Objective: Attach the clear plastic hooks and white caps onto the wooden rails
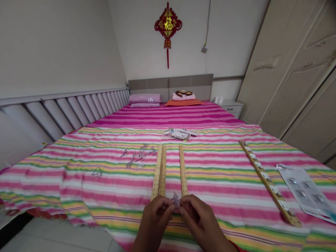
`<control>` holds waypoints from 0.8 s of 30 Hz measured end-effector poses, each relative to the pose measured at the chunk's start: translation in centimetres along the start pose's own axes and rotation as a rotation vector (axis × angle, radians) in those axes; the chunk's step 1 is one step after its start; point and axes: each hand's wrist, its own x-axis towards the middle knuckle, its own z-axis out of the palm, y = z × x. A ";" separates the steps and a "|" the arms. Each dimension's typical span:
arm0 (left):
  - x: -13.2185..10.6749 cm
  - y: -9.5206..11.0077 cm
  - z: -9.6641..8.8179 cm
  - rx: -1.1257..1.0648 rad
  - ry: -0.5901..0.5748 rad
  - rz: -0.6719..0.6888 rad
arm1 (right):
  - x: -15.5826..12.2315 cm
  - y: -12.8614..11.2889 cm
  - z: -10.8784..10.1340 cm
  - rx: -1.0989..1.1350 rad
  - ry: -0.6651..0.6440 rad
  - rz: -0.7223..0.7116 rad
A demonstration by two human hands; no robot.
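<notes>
My left hand [159, 213] and my right hand [197, 218] meet low in the middle of the view. Their fingertips pinch a small translucent purplish plastic piece [176, 199] from both sides; its exact kind is too small to make out. Just beyond them lie wooden strips with rows of small holes: a pair side by side, with a left strip [156, 171] and an inner strip [162, 171], and a separate strip [183, 168] to the right. Several similar clear plastic pieces [141, 154] are scattered left of the strips. A few thin wire-like pieces [97, 172] lie farther left.
At right, a wooden strip [258, 164] bears several white-and-metal fittings, beside a clear blister pack [307, 189]. Flat packaging [178, 133] is piled beyond the strips. Everything lies on a striped bedspread [110, 189]; a bed rail [78, 105] runs along the left.
</notes>
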 end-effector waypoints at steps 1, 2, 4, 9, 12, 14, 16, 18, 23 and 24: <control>0.0 0.1 0.1 0.077 0.013 0.065 | 0.1 -0.1 0.0 0.028 -0.030 0.026; 0.0 0.1 0.1 0.146 0.024 0.128 | 0.3 -0.2 -0.1 0.053 -0.055 0.050; 0.0 0.2 0.2 0.244 0.037 0.230 | 0.6 -0.3 -0.2 0.086 -0.087 0.090; 0.2 0.4 -0.1 0.400 0.034 0.327 | 1.3 -0.4 -0.6 0.084 -0.134 0.101; 0.4 0.5 -0.1 0.451 0.023 0.330 | 1.7 -0.6 -0.7 0.067 -0.141 0.076; 0.5 0.3 0.0 0.509 0.036 0.335 | 1.9 -0.6 -0.5 0.012 -0.121 0.044; 0.7 0.0 0.4 0.590 0.075 0.378 | 2.1 -0.6 -0.1 -0.078 -0.082 0.015; 0.9 -0.6 1.0 0.648 0.160 0.463 | 2.2 -0.6 0.4 -0.163 -0.033 0.003; 1.5 -1.9 2.1 0.582 0.366 0.466 | 2.9 -0.9 1.5 -0.155 0.072 0.035; 1.6 -2.1 2.2 0.551 0.378 0.443 | 3.1 -1.0 1.6 -0.127 0.088 0.054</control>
